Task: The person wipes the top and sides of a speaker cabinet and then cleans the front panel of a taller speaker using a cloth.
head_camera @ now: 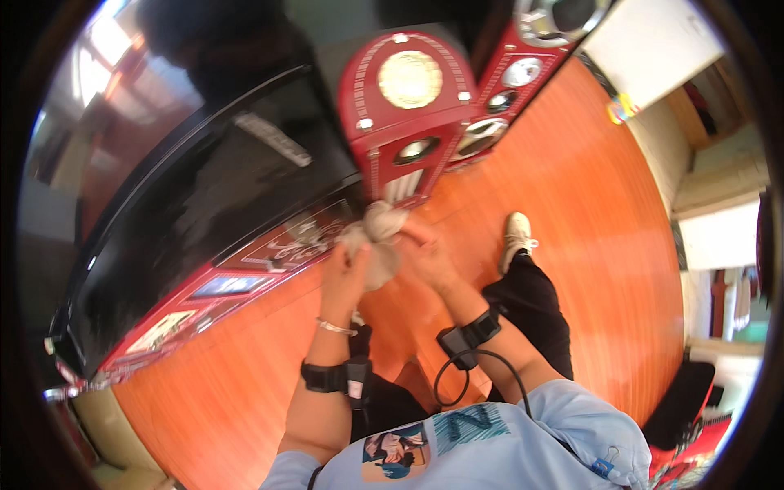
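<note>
A light greyish cloth, blurred by motion, hangs between my two hands in front of the red cabinet. My left hand grips its left part with bent fingers. My right hand is at the cloth's right side, a finger reaching toward a bunched part of it; whether that hand grips the cloth is too blurred to tell. Just beyond the hands stands a red speaker box with a round, pale yellow light on its top.
A long red cabinet with a glossy black top stretches away on the left, a grey remote-like object on it. Another red speaker stands behind. Orange wood floor lies below; pale furniture stands at the right.
</note>
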`<move>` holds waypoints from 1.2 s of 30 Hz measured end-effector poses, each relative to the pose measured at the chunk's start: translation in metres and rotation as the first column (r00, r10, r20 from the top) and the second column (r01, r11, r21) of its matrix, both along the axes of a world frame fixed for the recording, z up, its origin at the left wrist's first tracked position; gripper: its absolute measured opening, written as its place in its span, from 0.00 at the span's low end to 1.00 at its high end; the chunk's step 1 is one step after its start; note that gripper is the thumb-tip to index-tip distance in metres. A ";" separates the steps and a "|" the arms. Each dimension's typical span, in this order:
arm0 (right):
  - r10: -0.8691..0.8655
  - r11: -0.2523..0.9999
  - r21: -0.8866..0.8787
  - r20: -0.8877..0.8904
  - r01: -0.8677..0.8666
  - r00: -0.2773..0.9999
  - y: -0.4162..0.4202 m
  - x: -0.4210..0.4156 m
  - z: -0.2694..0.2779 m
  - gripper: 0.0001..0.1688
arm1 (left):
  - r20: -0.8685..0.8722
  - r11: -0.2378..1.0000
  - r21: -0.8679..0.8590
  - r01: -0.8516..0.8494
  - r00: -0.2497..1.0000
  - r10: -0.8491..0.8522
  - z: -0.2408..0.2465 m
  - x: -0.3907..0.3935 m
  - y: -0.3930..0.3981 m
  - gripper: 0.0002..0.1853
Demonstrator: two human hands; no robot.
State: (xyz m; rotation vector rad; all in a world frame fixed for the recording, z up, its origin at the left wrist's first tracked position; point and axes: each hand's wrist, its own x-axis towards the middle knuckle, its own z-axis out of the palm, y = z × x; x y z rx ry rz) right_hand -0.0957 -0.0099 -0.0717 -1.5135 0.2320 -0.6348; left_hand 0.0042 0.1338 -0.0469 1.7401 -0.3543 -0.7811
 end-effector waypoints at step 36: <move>-0.094 0.509 0.853 -0.079 0.116 0.992 -0.037 -0.153 0.050 0.29 | 0.483 0.864 -0.026 0.503 0.763 -0.430 0.046 -0.059 -0.019 0.12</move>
